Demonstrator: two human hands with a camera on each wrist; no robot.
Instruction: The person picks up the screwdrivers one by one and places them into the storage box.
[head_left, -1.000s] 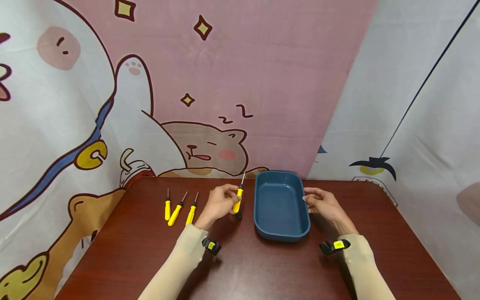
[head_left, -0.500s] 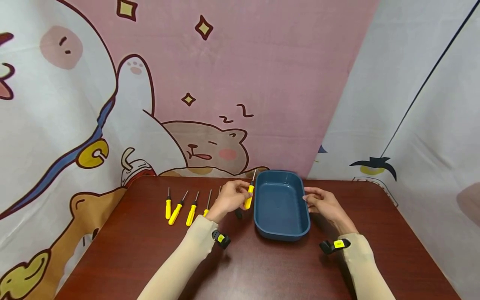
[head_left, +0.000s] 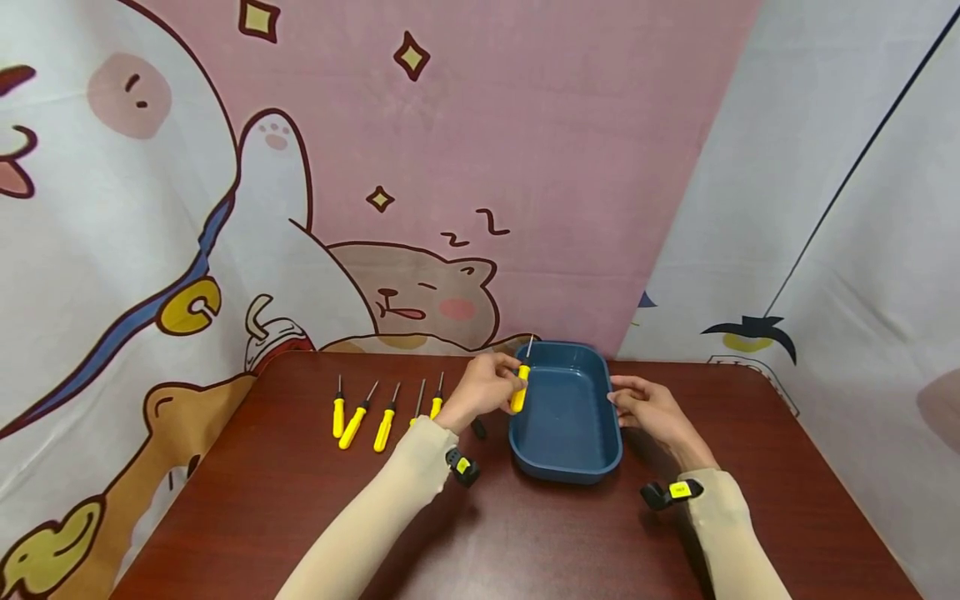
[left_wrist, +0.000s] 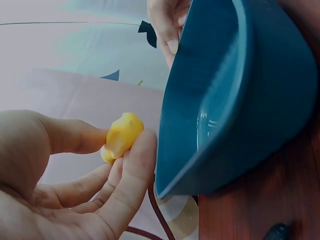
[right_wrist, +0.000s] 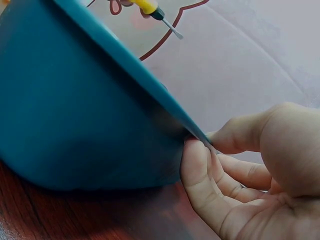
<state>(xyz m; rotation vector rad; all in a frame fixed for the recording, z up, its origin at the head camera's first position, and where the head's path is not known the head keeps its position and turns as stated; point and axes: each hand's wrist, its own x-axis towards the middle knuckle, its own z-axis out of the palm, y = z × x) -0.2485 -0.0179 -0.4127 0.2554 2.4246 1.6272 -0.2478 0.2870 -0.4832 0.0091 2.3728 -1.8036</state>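
My left hand pinches the yellow handle of a screwdriver, its metal shaft pointing up and away. It is held at the left rim of a deep blue plastic bin, with the handle overlapping that rim in the head view. From the left wrist, the yellow handle end shows between thumb and fingers, beside the bin wall. My right hand grips the bin's right rim. The right wrist view shows the thumb on one side of the rim and fingers on the other.
Several more yellow-handled screwdrivers, among them one at the far left, lie in a row on the brown table. A black object, partly hidden by my left hand, lies left of the bin. A cartoon-printed cloth hangs behind the table.
My left hand has carried the screwdriver rightward, from beside the bin to its left rim, uncovering more of the screwdrivers on the table. The right hand and the bin have stayed in place.
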